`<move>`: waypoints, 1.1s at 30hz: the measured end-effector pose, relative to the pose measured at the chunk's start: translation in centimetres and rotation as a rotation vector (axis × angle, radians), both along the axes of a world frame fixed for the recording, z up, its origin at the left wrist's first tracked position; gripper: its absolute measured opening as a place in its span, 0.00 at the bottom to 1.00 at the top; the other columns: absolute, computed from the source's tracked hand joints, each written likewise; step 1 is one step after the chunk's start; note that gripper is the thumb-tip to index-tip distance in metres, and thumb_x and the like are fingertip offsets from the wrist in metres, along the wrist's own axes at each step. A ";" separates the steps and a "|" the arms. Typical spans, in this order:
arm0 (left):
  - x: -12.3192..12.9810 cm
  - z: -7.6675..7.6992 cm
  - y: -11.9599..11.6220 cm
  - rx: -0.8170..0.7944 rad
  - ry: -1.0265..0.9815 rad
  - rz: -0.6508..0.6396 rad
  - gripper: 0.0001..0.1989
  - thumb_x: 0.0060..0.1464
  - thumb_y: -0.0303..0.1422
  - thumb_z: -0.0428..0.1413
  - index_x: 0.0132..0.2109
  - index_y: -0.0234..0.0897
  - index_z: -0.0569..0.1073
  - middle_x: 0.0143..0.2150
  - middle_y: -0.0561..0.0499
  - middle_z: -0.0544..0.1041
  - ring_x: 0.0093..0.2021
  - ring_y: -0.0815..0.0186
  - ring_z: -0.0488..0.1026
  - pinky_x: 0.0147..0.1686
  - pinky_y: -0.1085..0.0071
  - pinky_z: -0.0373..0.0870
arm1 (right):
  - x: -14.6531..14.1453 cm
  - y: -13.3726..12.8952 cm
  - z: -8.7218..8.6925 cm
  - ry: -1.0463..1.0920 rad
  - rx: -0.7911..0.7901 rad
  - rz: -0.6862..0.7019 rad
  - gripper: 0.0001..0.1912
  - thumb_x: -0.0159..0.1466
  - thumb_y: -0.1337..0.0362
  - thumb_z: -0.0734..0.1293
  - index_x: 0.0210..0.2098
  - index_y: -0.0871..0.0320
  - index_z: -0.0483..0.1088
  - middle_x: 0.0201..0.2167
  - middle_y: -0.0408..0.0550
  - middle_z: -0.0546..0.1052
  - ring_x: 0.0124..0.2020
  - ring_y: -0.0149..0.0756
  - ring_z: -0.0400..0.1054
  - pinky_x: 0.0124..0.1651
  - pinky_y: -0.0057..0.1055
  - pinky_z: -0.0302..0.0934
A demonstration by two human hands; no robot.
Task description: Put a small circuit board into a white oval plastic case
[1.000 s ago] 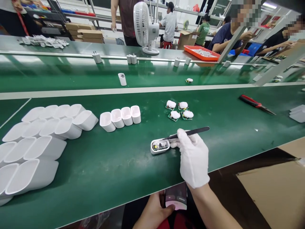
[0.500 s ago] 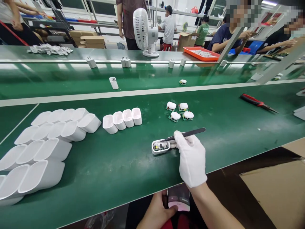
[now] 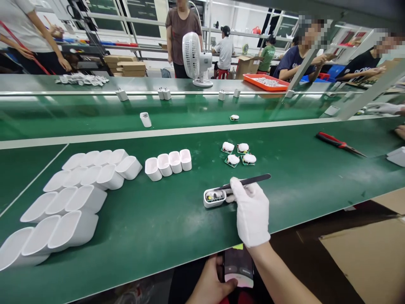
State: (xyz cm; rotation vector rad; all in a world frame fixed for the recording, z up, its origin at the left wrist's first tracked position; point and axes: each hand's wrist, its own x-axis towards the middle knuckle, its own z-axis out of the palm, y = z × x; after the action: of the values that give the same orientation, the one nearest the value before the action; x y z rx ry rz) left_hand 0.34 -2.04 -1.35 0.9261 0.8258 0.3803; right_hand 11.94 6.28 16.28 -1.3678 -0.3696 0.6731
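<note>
My right hand (image 3: 252,211), in a white glove, grips black tweezers (image 3: 255,179) whose tip points into a white housing (image 3: 215,204). A circuit board (image 3: 214,195) with parts sits inside that housing, and the gloved fingers are at its right end. Below the bench edge, my left hand (image 3: 212,282) is bare and closed round a phone (image 3: 238,268). Several circuit boards with white tops (image 3: 233,159) lie beyond the tweezers. To the left stand a short row of white housings (image 3: 164,164) and a larger group of them (image 3: 74,200).
Red-handled pliers (image 3: 340,143) lie at the right of the green bench (image 3: 152,236). Past the white strip are a filled housing (image 3: 145,119) and a board (image 3: 234,118). A fan (image 3: 193,55), an orange tray (image 3: 265,82) and other people are farther back.
The view has shifted slightly, showing more of the background. A gloved hand of another person has appeared at the right edge. Both my hands keep their holds.
</note>
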 end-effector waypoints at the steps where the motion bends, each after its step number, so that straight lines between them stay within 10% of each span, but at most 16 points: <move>1: 0.0 0.0 0.1 0.002 -0.009 -0.016 0.23 0.37 0.25 0.64 0.44 0.35 0.70 0.39 0.48 0.80 0.39 0.58 0.78 0.40 0.66 0.72 | -0.1 0.0 0.0 -0.015 -0.008 0.008 0.15 0.49 0.56 0.74 0.27 0.60 0.70 0.21 0.41 0.72 0.20 0.29 0.65 0.24 0.25 0.63; 14: -0.2 1.9 0.1 -0.004 0.032 -0.006 0.44 0.39 0.24 0.62 0.63 0.36 0.54 0.41 0.47 0.78 0.42 0.58 0.77 0.42 0.66 0.71 | -0.3 0.2 0.0 0.128 0.097 0.002 0.18 0.48 0.58 0.75 0.32 0.61 0.69 0.23 0.43 0.73 0.22 0.34 0.70 0.23 0.28 0.65; 21: -1.4 -0.3 -0.4 0.101 -0.041 -0.022 0.45 0.45 0.39 0.64 0.65 0.35 0.51 0.49 0.40 0.73 0.47 0.56 0.72 0.48 0.61 0.67 | 1.5 -1.9 -0.2 0.014 0.211 -0.006 0.15 0.56 0.56 0.69 0.37 0.59 0.67 0.24 0.41 0.73 0.20 0.30 0.67 0.23 0.28 0.62; 28: -1.8 -0.1 0.0 0.175 0.006 -0.087 0.45 0.48 0.42 0.61 0.67 0.33 0.48 0.51 0.38 0.72 0.49 0.55 0.71 0.48 0.62 0.66 | 6.0 -0.7 0.9 -0.756 -0.252 0.535 0.15 0.55 0.59 0.67 0.41 0.55 0.74 0.15 0.35 0.64 0.18 0.29 0.60 0.24 0.26 0.54; 33: -2.0 0.1 0.0 0.150 0.052 -0.107 0.43 0.47 0.35 0.62 0.65 0.35 0.51 0.51 0.40 0.72 0.47 0.58 0.72 0.42 0.67 0.68 | 6.2 0.7 0.3 -0.951 -0.204 0.499 0.16 0.60 0.54 0.64 0.43 0.53 0.75 0.21 0.40 0.72 0.23 0.32 0.65 0.29 0.28 0.58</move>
State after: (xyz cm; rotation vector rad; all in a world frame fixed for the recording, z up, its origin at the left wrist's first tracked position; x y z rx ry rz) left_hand -1.67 -2.04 -1.25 1.1185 0.7991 0.3294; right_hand 18.11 6.97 16.60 -1.7536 -1.4661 0.4173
